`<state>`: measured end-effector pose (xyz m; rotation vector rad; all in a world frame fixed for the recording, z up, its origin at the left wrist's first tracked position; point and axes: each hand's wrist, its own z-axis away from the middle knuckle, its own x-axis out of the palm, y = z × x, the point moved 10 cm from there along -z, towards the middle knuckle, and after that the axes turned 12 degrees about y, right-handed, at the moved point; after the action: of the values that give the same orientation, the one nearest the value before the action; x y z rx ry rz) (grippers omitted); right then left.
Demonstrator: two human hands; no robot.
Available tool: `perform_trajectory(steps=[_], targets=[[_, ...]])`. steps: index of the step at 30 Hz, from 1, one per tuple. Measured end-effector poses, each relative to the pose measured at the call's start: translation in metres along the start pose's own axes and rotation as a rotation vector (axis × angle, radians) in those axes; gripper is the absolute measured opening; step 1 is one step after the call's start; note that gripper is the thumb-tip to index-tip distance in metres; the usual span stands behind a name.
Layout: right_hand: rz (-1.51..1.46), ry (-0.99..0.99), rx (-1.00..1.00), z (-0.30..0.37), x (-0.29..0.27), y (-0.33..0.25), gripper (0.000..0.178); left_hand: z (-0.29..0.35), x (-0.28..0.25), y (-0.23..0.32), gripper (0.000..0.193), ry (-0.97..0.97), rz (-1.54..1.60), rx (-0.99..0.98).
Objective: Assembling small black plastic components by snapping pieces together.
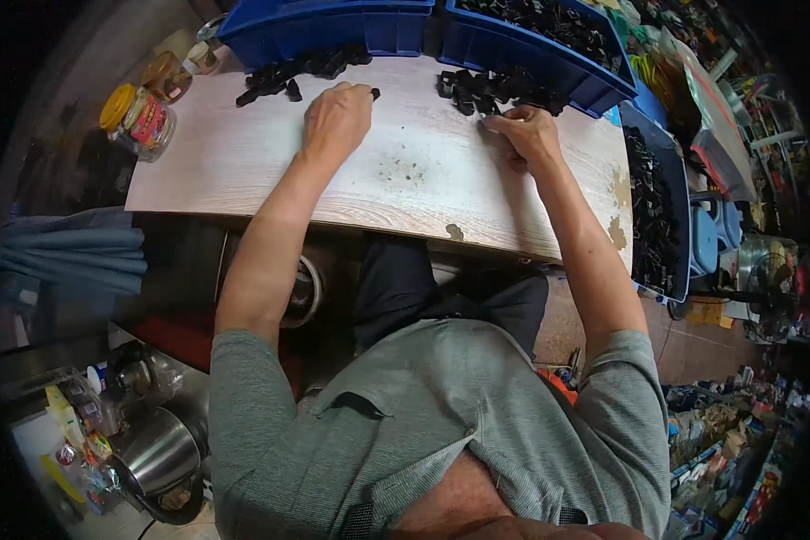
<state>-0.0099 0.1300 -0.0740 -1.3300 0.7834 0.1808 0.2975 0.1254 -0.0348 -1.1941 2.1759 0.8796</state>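
Across the pale worktable [234,135], the left hand [340,119] pinches a small black piece [375,94], likely light, stiff and best held by its edges, while the right hand [529,135], its grip hard to tell, meets the black pile's [477,87] near edge.

My left hand's [338,119] fingers cover most of a small black piece [375,94]; only its end shows, too small to make out its shape. My right hand's [533,137] fingertips blend into the dark heap [499,88], so I can't tell whether they grip anything. The top edge cuts off the left blue bin [333,34], leaving its inside out of sight. The tabletop [270,166] hides my knees, and the clutter [769,441] by the right rim blurs.
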Motion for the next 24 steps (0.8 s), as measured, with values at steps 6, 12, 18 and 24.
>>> perform_trajectory(steps=[6, 12, 18, 24], targets=[[-0.106, -0.180, 0.072, 0.031, 0.007, -0.001, 0.034, 0.003, -0.010, -0.025, 0.026, 0.051, 0.051, -0.106], [-0.291, -0.187, -0.013, 0.032, 0.000, -0.006, 0.038, 0.019, -0.019, 0.007, 0.026, 0.096, 0.033, -0.011], [-0.143, -0.298, -0.005, 0.028, 0.013, -0.016, 0.045, 0.032, -0.011, 0.040, 0.025, 0.023, 0.137, 0.074], [-0.032, -0.283, -0.163, 0.026, 0.022, -0.015, 0.037, 0.032, -0.003, 0.085, 0.025, 0.071, 0.409, 0.019]])
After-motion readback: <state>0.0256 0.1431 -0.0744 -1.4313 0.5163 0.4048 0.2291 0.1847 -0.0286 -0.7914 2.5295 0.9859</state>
